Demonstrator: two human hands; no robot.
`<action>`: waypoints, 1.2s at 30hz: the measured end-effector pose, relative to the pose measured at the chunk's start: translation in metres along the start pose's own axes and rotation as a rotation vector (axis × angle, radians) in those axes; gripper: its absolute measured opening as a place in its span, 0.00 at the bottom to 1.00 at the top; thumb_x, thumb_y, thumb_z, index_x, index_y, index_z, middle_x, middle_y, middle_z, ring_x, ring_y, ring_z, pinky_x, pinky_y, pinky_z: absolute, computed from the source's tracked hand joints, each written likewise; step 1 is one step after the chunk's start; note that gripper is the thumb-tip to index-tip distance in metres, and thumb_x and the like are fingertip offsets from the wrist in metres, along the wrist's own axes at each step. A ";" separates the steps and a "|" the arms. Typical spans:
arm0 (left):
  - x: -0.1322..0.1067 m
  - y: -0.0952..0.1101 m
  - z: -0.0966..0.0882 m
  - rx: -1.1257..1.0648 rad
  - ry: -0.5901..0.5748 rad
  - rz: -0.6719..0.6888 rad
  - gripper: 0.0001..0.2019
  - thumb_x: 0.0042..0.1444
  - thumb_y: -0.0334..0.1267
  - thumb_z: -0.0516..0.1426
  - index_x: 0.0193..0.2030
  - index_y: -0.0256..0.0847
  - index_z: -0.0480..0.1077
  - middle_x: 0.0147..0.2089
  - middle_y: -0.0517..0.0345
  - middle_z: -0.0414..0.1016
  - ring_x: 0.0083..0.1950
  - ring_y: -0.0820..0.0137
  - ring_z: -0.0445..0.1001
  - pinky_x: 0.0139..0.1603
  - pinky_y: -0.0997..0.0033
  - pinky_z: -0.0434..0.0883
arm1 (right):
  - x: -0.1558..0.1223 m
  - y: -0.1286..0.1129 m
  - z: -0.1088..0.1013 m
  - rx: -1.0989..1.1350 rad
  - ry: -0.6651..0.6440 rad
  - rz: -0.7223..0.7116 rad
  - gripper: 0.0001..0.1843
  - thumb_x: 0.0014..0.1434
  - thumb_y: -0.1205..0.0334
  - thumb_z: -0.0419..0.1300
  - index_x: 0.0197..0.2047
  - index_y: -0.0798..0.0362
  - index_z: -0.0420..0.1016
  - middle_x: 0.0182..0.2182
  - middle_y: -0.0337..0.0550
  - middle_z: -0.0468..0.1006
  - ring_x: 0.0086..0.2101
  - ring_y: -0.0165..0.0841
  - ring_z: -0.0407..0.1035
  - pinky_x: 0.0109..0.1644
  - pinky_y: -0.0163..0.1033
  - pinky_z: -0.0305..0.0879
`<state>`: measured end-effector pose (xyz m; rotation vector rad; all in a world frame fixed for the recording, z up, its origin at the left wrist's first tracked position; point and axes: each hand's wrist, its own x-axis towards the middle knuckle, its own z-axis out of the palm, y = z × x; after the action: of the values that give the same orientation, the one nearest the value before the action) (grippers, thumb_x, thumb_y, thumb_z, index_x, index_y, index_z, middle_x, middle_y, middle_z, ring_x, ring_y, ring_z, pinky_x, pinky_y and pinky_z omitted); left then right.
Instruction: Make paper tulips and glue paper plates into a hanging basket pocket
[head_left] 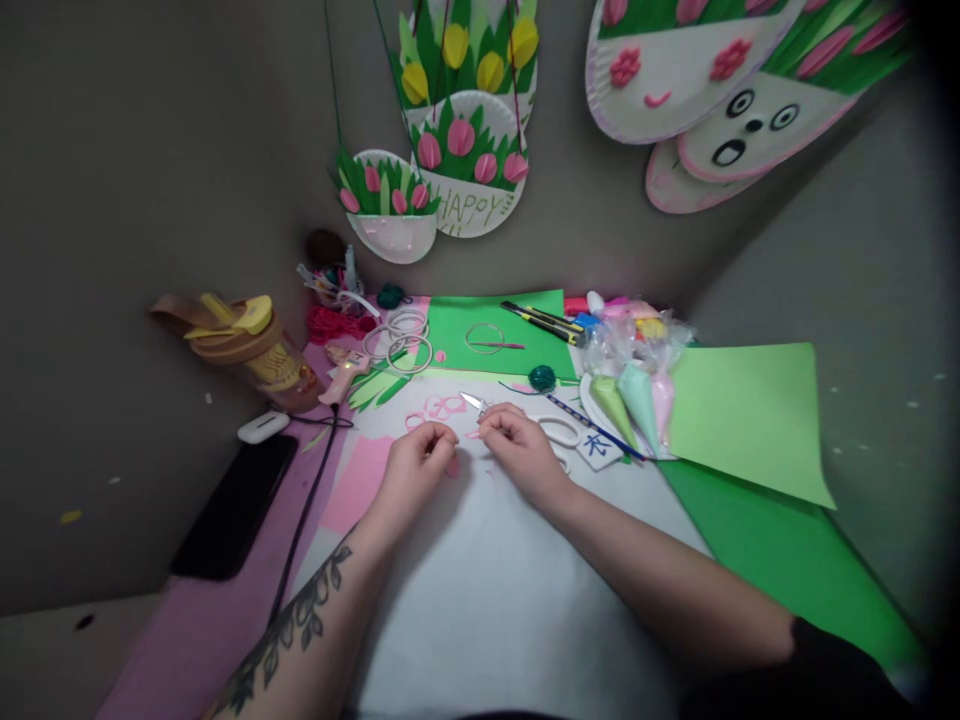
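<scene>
My left hand is closed in a pinch above the white work surface. A small pink paper oval shows just below its fingertips; whether the fingers hold it or it lies on the surface I cannot make out. Facing it, my right hand pinches a small pink paper piece. Behind and partly under the right hand lie white-handled scissors, blades pointing left. Pink paper offcuts with cut-out holes lie beyond the hands, and a pink sheet is beside my left wrist.
At the left are a glue gun, a phone and a tumbler. Rings, box cutters and a green yarn ball lie behind. Filled piping bags and green sheets are right. Paper-plate crafts hang above.
</scene>
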<state>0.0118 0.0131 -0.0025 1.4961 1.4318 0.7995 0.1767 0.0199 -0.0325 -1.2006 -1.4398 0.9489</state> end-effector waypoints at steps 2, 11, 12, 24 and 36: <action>0.000 0.002 0.000 -0.001 0.003 0.012 0.08 0.55 0.40 0.52 0.31 0.40 0.69 0.23 0.62 0.73 0.30 0.70 0.70 0.35 0.73 0.64 | 0.000 -0.001 0.000 -0.008 0.008 -0.002 0.07 0.54 0.63 0.58 0.25 0.50 0.70 0.32 0.41 0.72 0.39 0.36 0.68 0.45 0.41 0.64; -0.002 0.003 0.000 0.057 -0.017 0.060 0.10 0.55 0.40 0.52 0.27 0.41 0.68 0.24 0.61 0.73 0.29 0.70 0.71 0.33 0.73 0.64 | -0.004 -0.004 0.003 -0.030 -0.017 0.014 0.03 0.53 0.64 0.59 0.27 0.50 0.72 0.31 0.40 0.71 0.35 0.34 0.67 0.38 0.39 0.64; -0.003 0.002 0.000 0.065 -0.023 0.069 0.09 0.55 0.40 0.52 0.27 0.41 0.68 0.24 0.61 0.73 0.29 0.70 0.71 0.33 0.73 0.64 | -0.004 -0.004 0.003 -0.036 -0.014 0.020 0.01 0.53 0.64 0.60 0.30 0.50 0.72 0.32 0.40 0.71 0.34 0.34 0.67 0.38 0.39 0.64; -0.004 -0.002 0.002 0.170 -0.055 0.156 0.11 0.58 0.40 0.51 0.29 0.41 0.69 0.28 0.61 0.72 0.31 0.71 0.68 0.32 0.73 0.61 | -0.004 -0.009 0.004 -0.077 -0.118 -0.073 0.09 0.55 0.66 0.56 0.24 0.50 0.65 0.29 0.39 0.69 0.33 0.34 0.66 0.37 0.38 0.61; -0.002 -0.002 0.001 0.205 0.015 0.167 0.10 0.60 0.39 0.49 0.29 0.41 0.64 0.26 0.62 0.71 0.30 0.71 0.67 0.34 0.73 0.61 | -0.001 -0.007 0.002 -0.021 -0.062 0.021 0.09 0.55 0.63 0.57 0.24 0.51 0.66 0.27 0.37 0.67 0.31 0.32 0.64 0.36 0.37 0.59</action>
<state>0.0111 0.0105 -0.0047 1.7876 1.4481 0.7834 0.1731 0.0173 -0.0269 -1.2130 -1.4917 0.9962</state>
